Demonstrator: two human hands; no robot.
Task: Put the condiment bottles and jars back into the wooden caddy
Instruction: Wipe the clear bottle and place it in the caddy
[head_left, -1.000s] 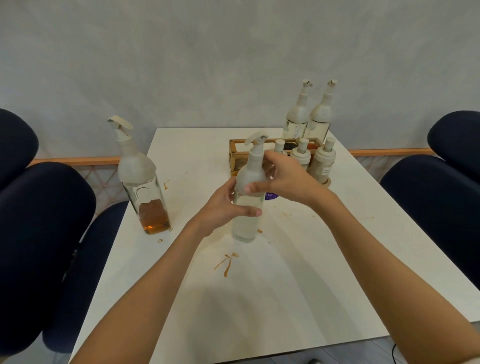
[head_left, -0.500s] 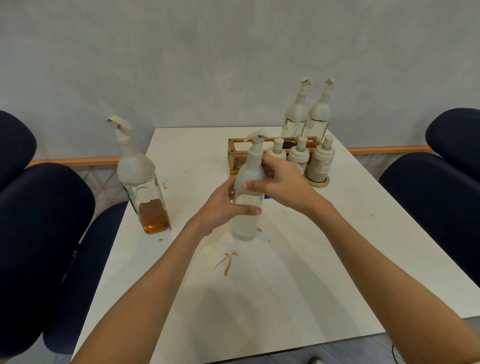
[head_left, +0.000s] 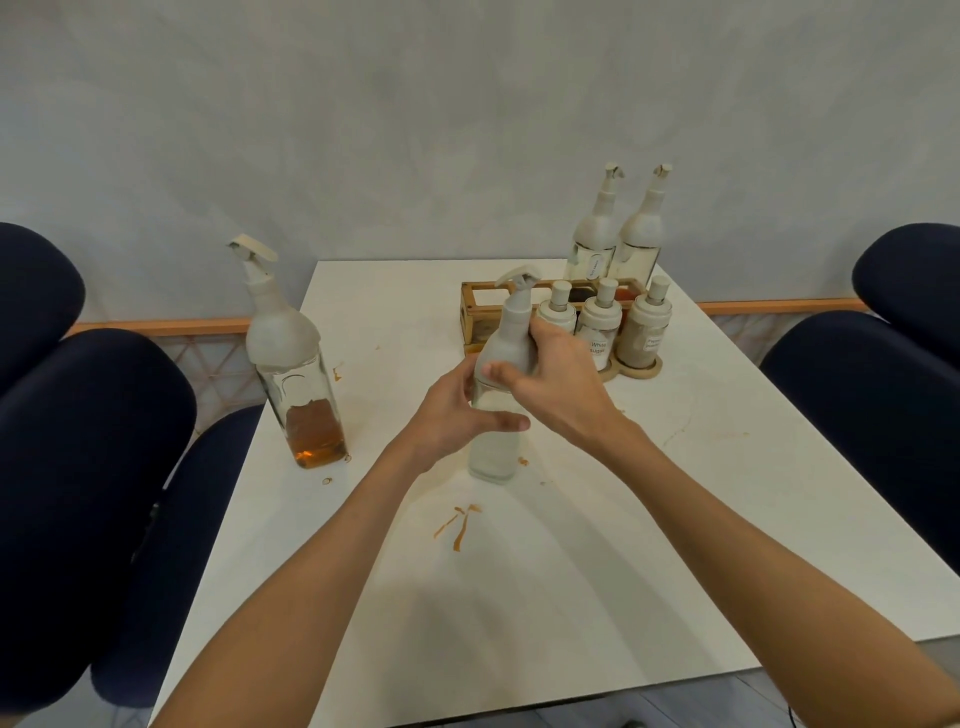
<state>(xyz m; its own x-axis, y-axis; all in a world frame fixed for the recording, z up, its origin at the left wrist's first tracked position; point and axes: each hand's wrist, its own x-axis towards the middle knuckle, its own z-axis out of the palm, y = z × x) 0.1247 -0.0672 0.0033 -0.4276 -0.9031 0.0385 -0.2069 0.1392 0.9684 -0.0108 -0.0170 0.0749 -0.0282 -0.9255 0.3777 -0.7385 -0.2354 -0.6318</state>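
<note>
A clear bottle with a grey pour spout stands on the white table at mid-table. My left hand grips its glass body and my right hand holds its grey shoulder. Behind it the wooden caddy sits by the far edge, with two tall grey-topped bottles at its back right. Three small grey-lidded jars stand on a wooden base in front of the caddy. Another tall bottle with amber liquid stands apart at the table's left edge.
Dark blue chairs flank the table, one on the left and one on the right. Brown sauce smears mark the tabletop in front of the held bottle. A grey wall stands behind the table.
The view has shifted slightly. Both hands keep their hold on the clear bottle, which stays upright in about the same spot on the table.
</note>
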